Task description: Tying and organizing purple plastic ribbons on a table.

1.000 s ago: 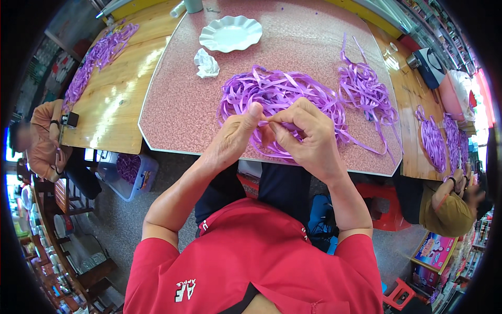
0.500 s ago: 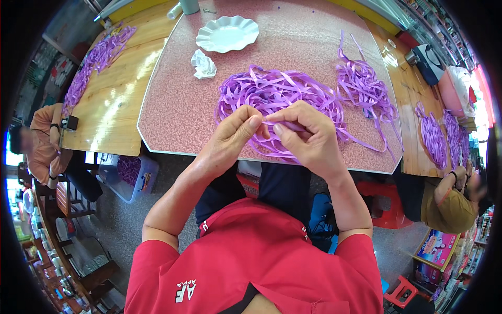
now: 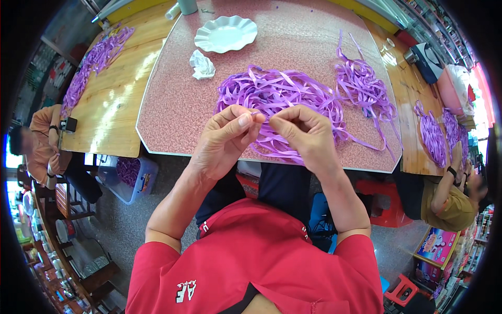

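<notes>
Just in front of a big heap of shiny purple ribbon [image 3: 293, 86], both my hands are raised over the table's near edge. My left hand [image 3: 225, 138] pinches a bit of purple ribbon between thumb and forefinger, a small piece showing at the fingertips. A short gap to its right, my right hand [image 3: 308, 136] is closed in a pinch too, its thumb and forefinger pressed together on ribbon. The strand at its fingertips is hard to separate from the heap behind, and its other fingers curl inward, partly hidden.
A second ribbon pile [image 3: 363, 86] lies at the right. Farther back are a white scalloped dish [image 3: 226, 34] and crumpled tissue [image 3: 202, 65]. A person [image 3: 44, 133] sits at left, another [image 3: 449, 204] at right. A clear plastic bin [image 3: 128, 178] stands on the floor.
My hands have drawn slightly apart, and the ribbon stretched between my fingertips no longer shows there. My left hand has turned a little. The person at right has raised a forearm toward the ribbons.
</notes>
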A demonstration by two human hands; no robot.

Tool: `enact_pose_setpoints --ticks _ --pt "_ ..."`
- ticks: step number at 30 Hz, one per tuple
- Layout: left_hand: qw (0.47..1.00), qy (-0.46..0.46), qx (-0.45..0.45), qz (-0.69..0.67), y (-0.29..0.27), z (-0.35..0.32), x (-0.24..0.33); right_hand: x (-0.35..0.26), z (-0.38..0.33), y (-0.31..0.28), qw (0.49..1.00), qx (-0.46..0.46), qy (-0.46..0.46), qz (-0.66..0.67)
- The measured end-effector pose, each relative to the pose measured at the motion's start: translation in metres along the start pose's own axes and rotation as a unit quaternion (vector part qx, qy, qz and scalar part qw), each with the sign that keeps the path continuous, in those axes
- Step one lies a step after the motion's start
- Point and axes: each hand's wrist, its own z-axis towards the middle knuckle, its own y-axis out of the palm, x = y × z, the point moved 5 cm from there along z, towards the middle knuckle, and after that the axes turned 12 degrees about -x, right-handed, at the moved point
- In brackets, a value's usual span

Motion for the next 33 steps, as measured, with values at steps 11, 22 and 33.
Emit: enact_pose_setpoints --ticks 11,22,33 --pt "0.595 0.236 -0.043 0.767 0.049 0.009 0.026 0.002 0.005 -0.003 1.000 0.009 0.011 0.002" --pt "0.794 0.200 -0.015 0.574 0.033 0.006 0.013 0.016 0.005 0.013 0.988 0.012 0.013 0.154" --pt "0.993 -0.071 -0.006 0.097 0.011 0.010 -0.008 -0.033 -0.003 0.015 0.811 -0.022 -0.402 -0.424"
